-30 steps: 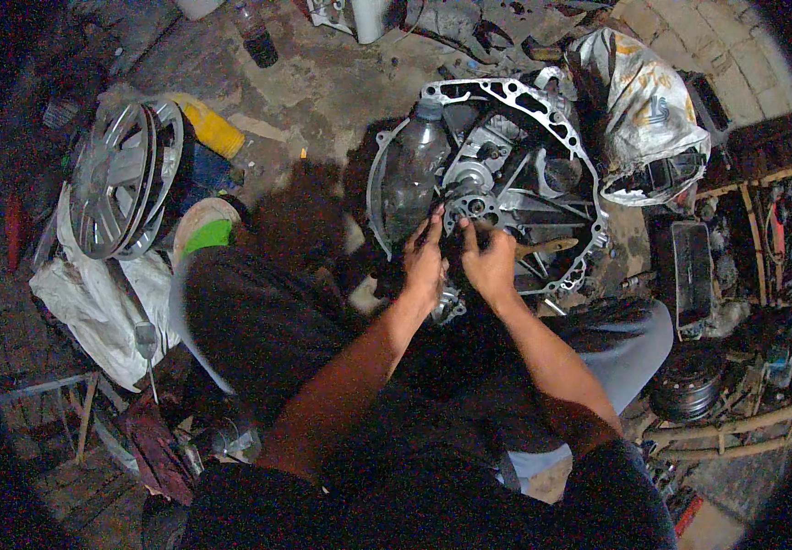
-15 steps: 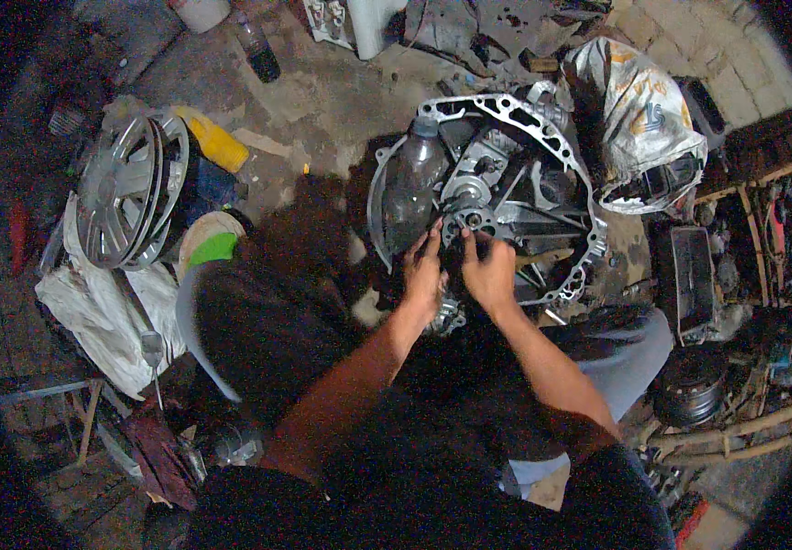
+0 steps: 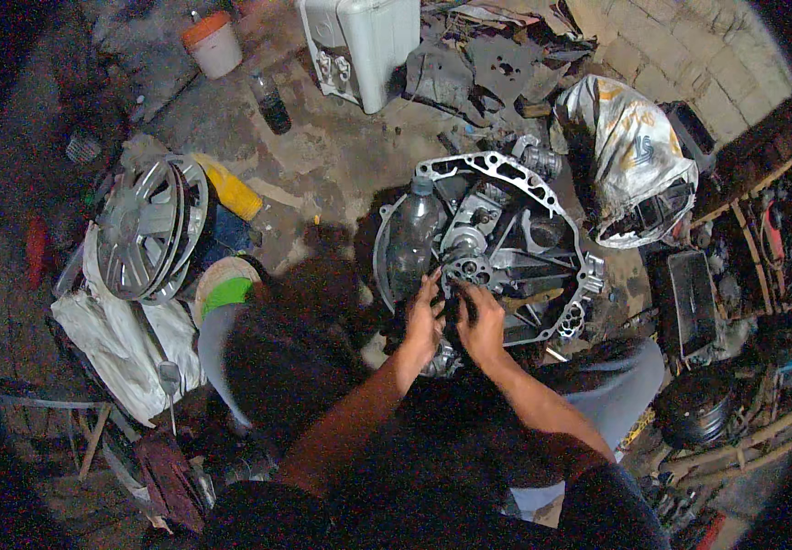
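A large, round-mouthed metal gearbox housing lies in front of me. At its centre sits a round metal part with holes. My left hand has its fingers stretched out, tips at the left edge of that part. Just below the part, my right hand is closed, its fingers bent inward. Whatever its dark fingertips may grip is hidden. A clear plastic bottle stands inside the housing's left side. Below and between my wrists shows a small metal fitting.
Wheel covers and a yellow bottle lie at the left. Farther off are a dark bottle, a lidded bucket and a white container. To the right are a white sack, a metal tray and a black rim.
The whole view has shifted, so the scene sits lower and more of the far floor shows. My right fingers have drawn back from the round part's face to below its lower edge.
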The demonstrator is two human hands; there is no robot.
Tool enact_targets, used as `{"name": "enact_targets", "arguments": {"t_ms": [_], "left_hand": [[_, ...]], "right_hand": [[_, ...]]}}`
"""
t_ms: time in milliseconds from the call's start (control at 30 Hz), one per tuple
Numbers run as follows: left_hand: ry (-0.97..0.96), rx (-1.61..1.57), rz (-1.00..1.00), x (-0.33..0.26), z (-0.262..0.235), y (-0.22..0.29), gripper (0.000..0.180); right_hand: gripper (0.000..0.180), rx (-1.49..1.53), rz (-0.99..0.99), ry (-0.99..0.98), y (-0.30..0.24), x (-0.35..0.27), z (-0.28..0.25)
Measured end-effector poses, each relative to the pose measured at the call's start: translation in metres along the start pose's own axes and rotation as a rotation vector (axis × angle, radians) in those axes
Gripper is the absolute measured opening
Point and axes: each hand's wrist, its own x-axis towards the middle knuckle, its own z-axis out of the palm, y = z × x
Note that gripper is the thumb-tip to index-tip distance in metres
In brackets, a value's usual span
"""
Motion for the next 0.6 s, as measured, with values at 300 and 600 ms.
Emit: {"name": "enact_targets", "arguments": {"t_ms": [300,600], "left_hand": [[-0.095,-0.039,-0.004,-0.009,-0.001,0.009,0.065],[-0.118,-0.055,0.002,0.000,-0.004,0.002,0.068]], "right_hand": [[0.043,-0.012,-0.036,-0.048,-0.014,0.003,-0.007],[0.060,-0.089,0.016,-0.095,-0.012,0.010,-0.012]]}}
